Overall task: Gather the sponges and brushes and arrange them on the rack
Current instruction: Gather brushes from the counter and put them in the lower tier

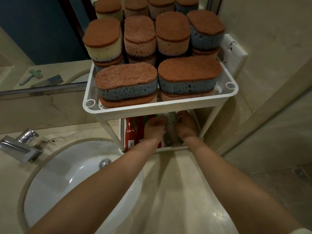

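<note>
A white two-tier rack (pixel 168 105) stands on the counter against the mirror. Its top tray is packed with several oval sponges (pixel 126 81) with brown scrub tops, stacked in pairs. On the lower shelf lie red-handled brushes (pixel 130 132) at the left and a grey-green brush (pixel 170 130) in the middle. My left hand (pixel 154 128) and my right hand (pixel 185 126) reach under the top tray and grip that grey-green brush from either side. The far end of the lower shelf is hidden by the top tray.
A round white sink (pixel 67 166) with a chrome faucet (pixel 20 146) sits at the left of the beige marble counter (pixel 177 191). The mirror (pixel 42 39) behind doubles the sponges and shows a green brush. A white wall socket (pixel 234 51) is right of the rack.
</note>
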